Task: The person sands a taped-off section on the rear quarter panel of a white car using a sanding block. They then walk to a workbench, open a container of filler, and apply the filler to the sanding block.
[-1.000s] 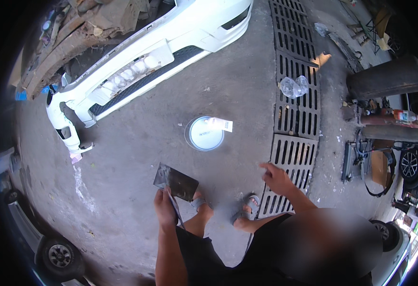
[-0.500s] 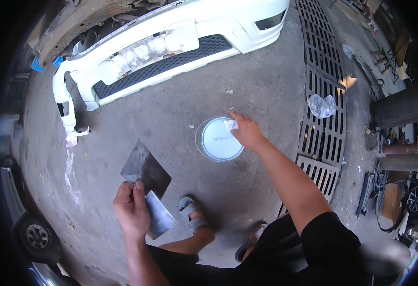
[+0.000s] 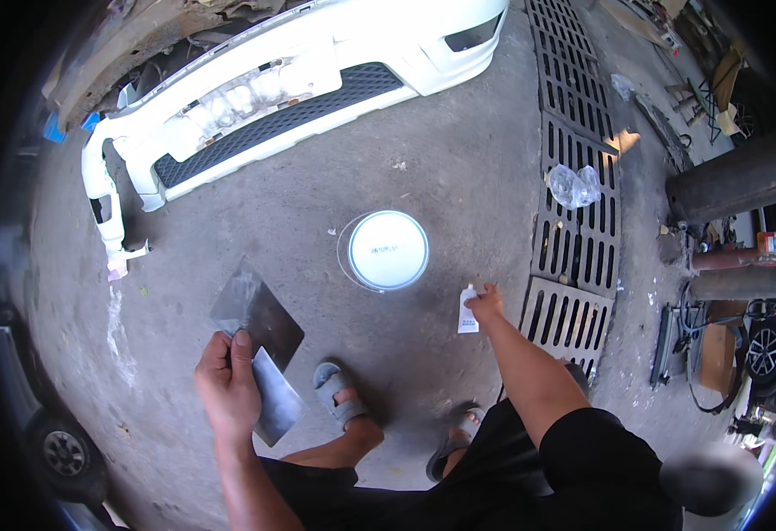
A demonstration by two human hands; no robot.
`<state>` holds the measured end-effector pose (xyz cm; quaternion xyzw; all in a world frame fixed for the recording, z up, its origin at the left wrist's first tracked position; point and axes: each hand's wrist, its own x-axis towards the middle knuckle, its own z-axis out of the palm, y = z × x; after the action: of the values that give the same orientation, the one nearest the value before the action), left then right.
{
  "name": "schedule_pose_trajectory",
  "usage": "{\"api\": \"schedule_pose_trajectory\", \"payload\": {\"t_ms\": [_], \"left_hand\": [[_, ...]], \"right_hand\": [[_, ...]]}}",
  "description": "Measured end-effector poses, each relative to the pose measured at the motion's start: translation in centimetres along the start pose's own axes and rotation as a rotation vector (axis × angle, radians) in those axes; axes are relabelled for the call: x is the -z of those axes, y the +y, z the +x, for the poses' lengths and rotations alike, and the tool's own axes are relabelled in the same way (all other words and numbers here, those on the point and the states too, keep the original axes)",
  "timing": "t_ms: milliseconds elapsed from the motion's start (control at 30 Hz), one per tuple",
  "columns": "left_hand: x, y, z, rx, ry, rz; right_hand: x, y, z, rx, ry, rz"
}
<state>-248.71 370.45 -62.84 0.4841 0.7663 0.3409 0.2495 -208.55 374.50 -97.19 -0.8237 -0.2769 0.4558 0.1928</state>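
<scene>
Tube (image 3: pixel 468 319) is held in right hand (image 3: pixel 487 305), plates (image 3: pixel 270 327) in left hand (image 3: pixel 228 376); concrete floor (image 3: pixel 445 168) is crossed by grate (image 3: pixel 567 320) at right.

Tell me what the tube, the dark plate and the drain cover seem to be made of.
Tube: probably soft plastic, smooth and white; its flat, wide end suggests this, though coated metal is possible.
Dark plate: smooth with a faint sheen, metal or hard plastic; I cannot tell which.
Drain cover: likely cast metal, dull grey, judging by its slotted form.

The bucket (image 3: pixel 389 257) obstructs mostly open floor (image 3: pixel 459 164) between the right hand (image 3: pixel 487 306) and white bumper (image 3: pixel 379 44).
</scene>
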Motion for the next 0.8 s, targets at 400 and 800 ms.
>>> {"api": "schedule_pose_trajectory", "payload": {"t_ms": [400,800], "left_hand": [[-5.3,3.7,-2.1,0.282,-0.412,-0.471],[-11.9,-1.5,-4.5,0.260,-0.033,-0.303]], "right_hand": [[3.5,-14.8,-18.5,0.157,-0.991,0.494],[3.1,-14.5,-25.1,0.766,-0.695,0.546]]}}
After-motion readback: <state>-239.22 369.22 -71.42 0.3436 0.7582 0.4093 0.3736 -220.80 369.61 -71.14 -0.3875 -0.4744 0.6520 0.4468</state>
